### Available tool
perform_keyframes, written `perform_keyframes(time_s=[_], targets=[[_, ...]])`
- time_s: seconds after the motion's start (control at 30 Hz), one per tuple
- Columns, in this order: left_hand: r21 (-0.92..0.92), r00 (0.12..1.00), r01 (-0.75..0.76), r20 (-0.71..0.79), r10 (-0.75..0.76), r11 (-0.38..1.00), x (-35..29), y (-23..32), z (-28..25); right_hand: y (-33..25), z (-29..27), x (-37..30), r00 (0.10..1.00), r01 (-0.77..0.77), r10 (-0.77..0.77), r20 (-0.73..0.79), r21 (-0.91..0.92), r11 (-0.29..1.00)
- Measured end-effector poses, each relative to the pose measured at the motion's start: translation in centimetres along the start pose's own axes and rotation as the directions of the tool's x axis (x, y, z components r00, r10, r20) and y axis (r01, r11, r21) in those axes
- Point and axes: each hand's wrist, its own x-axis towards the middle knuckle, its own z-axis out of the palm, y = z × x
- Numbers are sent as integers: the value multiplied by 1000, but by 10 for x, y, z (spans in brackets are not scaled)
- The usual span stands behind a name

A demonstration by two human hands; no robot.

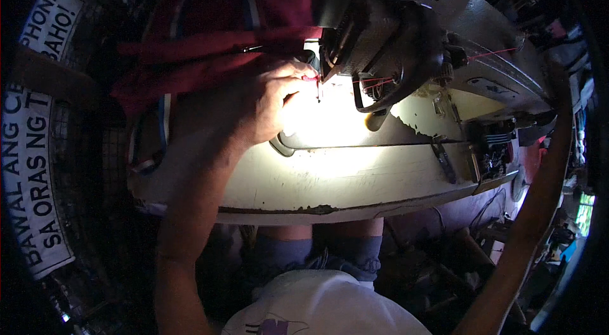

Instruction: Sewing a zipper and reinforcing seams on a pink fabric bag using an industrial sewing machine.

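A sewing machine (387,37) stands before me, its lamp lighting the pale bed around the needle. My left hand (279,97) is close to the needle area, with its fingers pinched on a small red edge of fabric (309,77). Dark red fabric (209,46) with white and blue striped trim spreads out behind and left of this hand. Red thread (374,80) runs across the front of the machine head. My right arm (530,233) reaches up along the far right side, toward the machine's right end. In the dark there, the fingers of my right hand cannot be made out.
The worn white table (355,192) has a chipped front edge, with my lap just below it. On its right part lie a dark narrow tool (444,162) and a small dark box of items (498,154). Signs (38,176) hang on wire mesh at left.
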Motion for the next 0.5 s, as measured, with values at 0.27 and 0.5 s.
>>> perform_keyframes(time_s=[0.27,0.5], targets=[[-3,990,11,142,-11,1000,14,-8,-8,25,22,-25,999,-47,48,-17,34,998],[59,992,4,127,-11,998,10,-1,-13,81,50,-41,997,-64,65,-50,16,998]])
